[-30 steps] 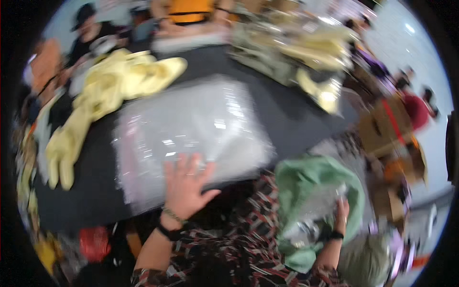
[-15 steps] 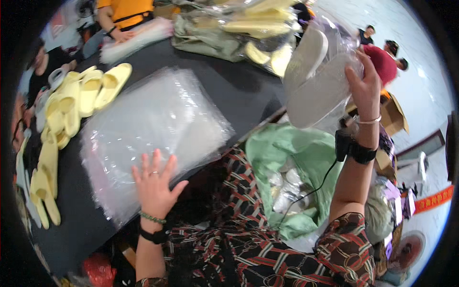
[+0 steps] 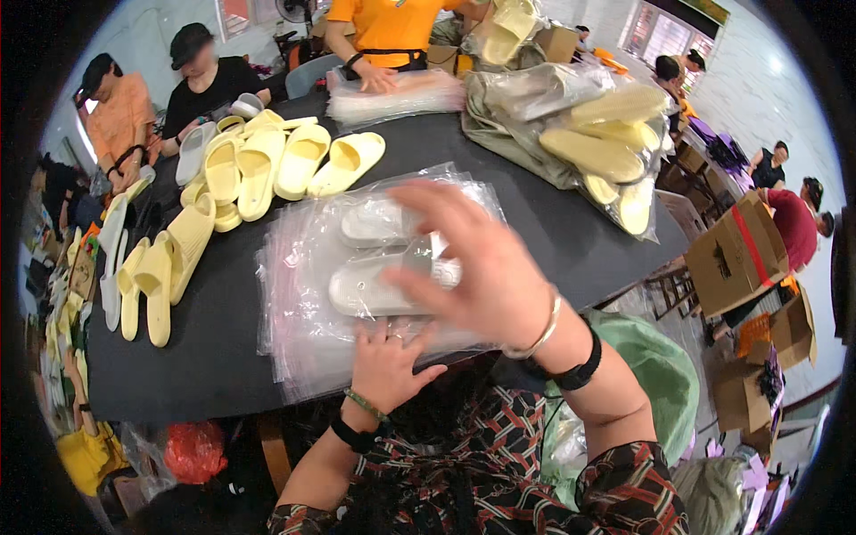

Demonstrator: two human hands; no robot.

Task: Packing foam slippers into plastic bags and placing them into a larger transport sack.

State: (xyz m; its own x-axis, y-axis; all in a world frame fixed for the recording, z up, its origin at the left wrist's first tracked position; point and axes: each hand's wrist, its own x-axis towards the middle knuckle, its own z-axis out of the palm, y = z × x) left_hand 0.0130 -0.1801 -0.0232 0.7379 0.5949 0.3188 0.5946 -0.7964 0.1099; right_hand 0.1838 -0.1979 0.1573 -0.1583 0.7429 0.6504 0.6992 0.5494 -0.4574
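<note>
A pair of white slippers (image 3: pixel 357 287) lies on a stack of clear plastic bags (image 3: pixel 299 352) with pinkish edges, and clear film shows around the pair. Just above the slippers is my right hand (image 3: pixel 486 276), smeared by motion, its thumb and fingers apart with nothing visible between them. It hides part of the slippers. My left hand (image 3: pixel 388 370) rests flat on the near edge of the stack, fingers spread, close below the nearer slipper.
Pale yellow slippers (image 3: pixel 263 169) line the table's left side. Bagged yellow slippers (image 3: pixel 593 152) lie on a grey-green sack at the back right. A green sack (image 3: pixel 655 374) stands by my right arm. Across the dark table (image 3: pixel 571 241), a person in orange touches more bags (image 3: pixel 392 96).
My right hand has come left from above the green sack, and the bagged white slippers it held now lie on the bag stack. The hand has opened. The whole view has shifted.
</note>
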